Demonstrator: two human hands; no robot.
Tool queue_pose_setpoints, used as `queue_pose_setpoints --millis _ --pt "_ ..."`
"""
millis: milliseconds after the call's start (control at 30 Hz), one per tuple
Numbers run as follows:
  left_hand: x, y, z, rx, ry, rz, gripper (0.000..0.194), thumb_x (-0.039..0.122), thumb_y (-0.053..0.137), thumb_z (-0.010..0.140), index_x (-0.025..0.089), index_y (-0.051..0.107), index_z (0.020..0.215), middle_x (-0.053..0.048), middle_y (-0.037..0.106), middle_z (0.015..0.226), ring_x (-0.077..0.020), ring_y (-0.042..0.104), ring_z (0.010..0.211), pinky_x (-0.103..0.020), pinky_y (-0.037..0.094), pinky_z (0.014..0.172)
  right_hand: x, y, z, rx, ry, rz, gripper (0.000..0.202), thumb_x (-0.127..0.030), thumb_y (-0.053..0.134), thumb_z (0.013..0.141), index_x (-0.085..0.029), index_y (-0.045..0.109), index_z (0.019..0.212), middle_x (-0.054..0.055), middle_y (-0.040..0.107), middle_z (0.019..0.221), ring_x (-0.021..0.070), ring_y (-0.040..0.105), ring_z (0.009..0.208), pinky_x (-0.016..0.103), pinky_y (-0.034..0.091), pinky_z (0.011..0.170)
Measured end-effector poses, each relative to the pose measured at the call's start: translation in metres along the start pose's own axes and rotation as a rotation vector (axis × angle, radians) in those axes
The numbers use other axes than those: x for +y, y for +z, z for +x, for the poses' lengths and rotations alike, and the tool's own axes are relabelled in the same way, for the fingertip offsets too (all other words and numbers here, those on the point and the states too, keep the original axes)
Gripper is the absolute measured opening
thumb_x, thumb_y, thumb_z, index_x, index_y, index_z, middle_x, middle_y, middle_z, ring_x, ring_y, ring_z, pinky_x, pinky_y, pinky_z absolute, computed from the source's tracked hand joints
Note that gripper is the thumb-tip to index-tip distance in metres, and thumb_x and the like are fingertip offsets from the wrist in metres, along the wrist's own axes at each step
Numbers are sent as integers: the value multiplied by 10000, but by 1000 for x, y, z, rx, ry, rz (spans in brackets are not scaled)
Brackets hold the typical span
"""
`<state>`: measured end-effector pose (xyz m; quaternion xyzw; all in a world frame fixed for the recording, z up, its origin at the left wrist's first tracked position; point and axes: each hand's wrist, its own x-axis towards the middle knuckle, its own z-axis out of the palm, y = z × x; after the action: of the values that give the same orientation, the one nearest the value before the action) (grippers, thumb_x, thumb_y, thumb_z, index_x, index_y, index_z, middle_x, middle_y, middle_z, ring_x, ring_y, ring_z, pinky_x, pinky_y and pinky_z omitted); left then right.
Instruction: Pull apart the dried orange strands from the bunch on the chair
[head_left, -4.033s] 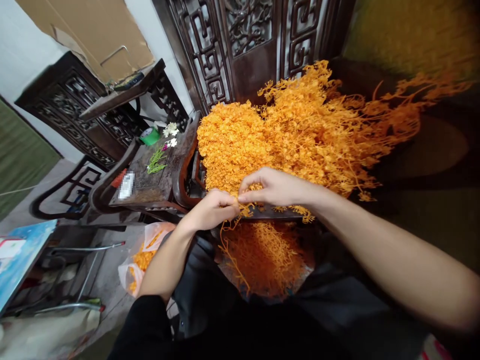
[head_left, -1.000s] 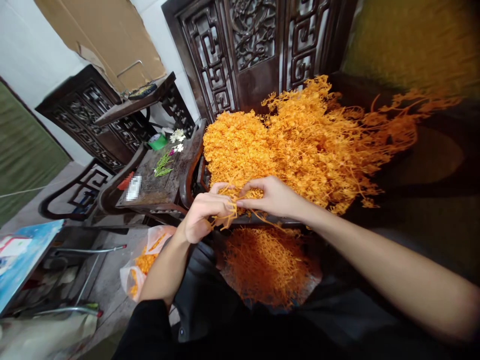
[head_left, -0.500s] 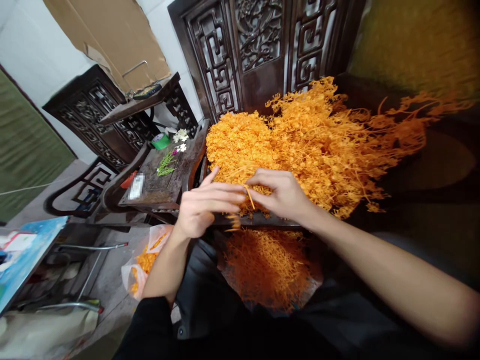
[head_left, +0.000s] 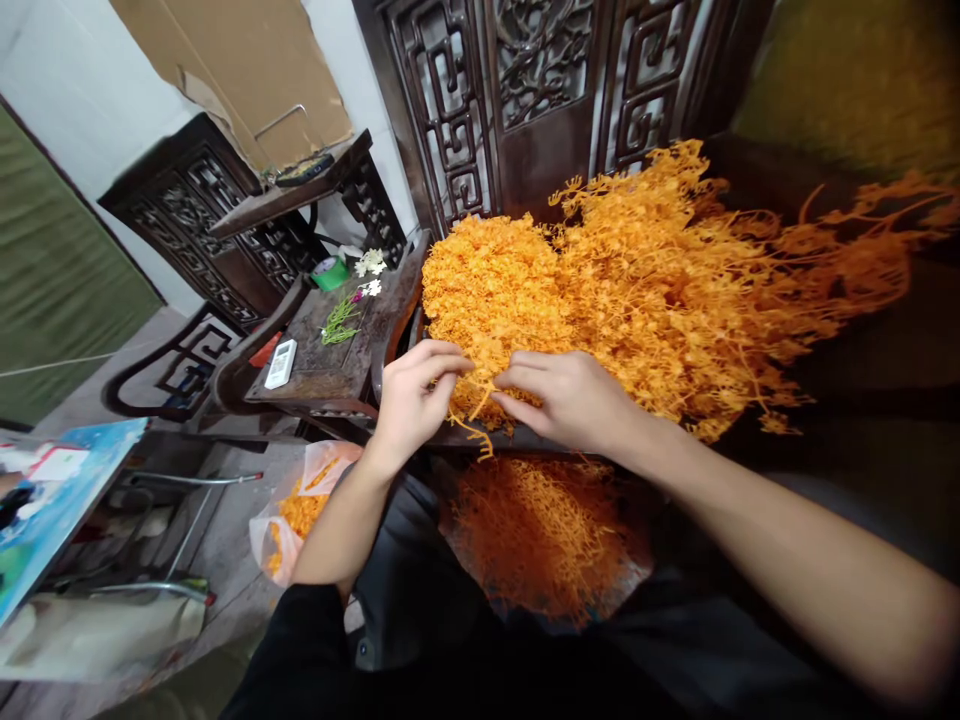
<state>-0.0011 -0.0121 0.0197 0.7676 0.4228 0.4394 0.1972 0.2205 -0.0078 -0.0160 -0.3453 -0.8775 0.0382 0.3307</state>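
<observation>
My left hand (head_left: 414, 398) is closed, thumb against fingers, on one part of a thin orange artificial flower sprig (head_left: 475, 436). Its toothed, branching end hangs below the fingers. My right hand (head_left: 564, 400) comes from the right and pinches the sprig's other end between thumb and fingertips. Both hands are close together, just in front of a large heap of orange artificial flower sprigs (head_left: 645, 290). On the heap's left side the small flower heads are packed densely; to the right, longer stems spread out. Below my hands, between my legs, lies a mass of loose orange stems (head_left: 540, 530).
A dark carved wooden chair back (head_left: 544, 150) rises behind the heap. To the left, a small wooden table (head_left: 315, 372) bears green tape (head_left: 329, 274), a green sprig (head_left: 340, 322) and a white device (head_left: 280, 364). A plastic bag (head_left: 330, 468) with orange pieces is on the floor.
My left hand has gone from outstretched fingers to a closed pinch on the sprig. The sprig's branching end now hangs in plain sight. The view has shifted slightly.
</observation>
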Motion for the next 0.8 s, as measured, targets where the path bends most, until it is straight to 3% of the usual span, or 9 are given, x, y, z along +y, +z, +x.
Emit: queue_pose_setpoints --millis 100,167,267,367,500,600,700,800 --pt "-3 12 0 212 -94 -99 129 227 713 880 249 821 946 -69 720 1109 -185 700 936 -300 574 834 -6 5 -1 -2 -5 -35 350 -362 496 1028 -180 787 958 61 750 882 188 677 725 327 419 615" --pt "-4 18 -1 251 -135 -188 182 281 751 868 242 804 1037 -79 676 1217 -152 702 867 -263 584 760 -8 10 -1 -13 -16 -29 336 -352 499 1026 -199 793 969 53 758 895 190 685 721 331 411 612" --pt "-9 21 -1 221 -140 -302 283 295 797 838 250 782 1117 -82 618 1318 -106 705 818 -237 594 762 -9 12 0 -57 18 102 261 -335 564 998 -212 795 998 50 772 954 204 712 805 330 453 693" --pt "-18 20 1 156 -114 -404 325 272 833 806 250 782 1126 -75 608 1303 -88 712 799 -235 600 790 -3 3 4 -145 188 349 200 -346 636 955 -210 781 938 41 778 948 200 715 848 323 485 776" --pt "-26 17 0 75 -120 -479 333 252 860 780 242 796 1107 -68 640 1235 -103 730 817 -234 606 797 11 -17 8 -266 497 572 322 -512 626 945 -209 734 964 14 715 686 169 621 581 319 440 597" --pt "-27 15 -1 61 -117 -461 298 236 861 779 244 812 1073 -60 674 1190 -109 728 839 -234 605 808 23 -27 8 -330 566 808 363 -577 684 892 -222 714 965 15 696 652 158 601 542 308 422 536" --pt "-28 10 1 173 -91 -445 305 221 860 776 262 813 1075 -50 701 1170 -99 717 820 -234 598 801 39 -29 6 -231 666 1055 406 -618 784 788 -230 681 855 46 729 792 140 593 523 297 399 461" --pt "-31 0 4 326 -89 -448 337 223 872 758 267 808 1086 -45 733 1140 -97 711 793 -238 593 791 54 -25 8 -31 812 1157 490 -649 833 715 -229 581 722 4 614 625 109 498 426 271 327 389"
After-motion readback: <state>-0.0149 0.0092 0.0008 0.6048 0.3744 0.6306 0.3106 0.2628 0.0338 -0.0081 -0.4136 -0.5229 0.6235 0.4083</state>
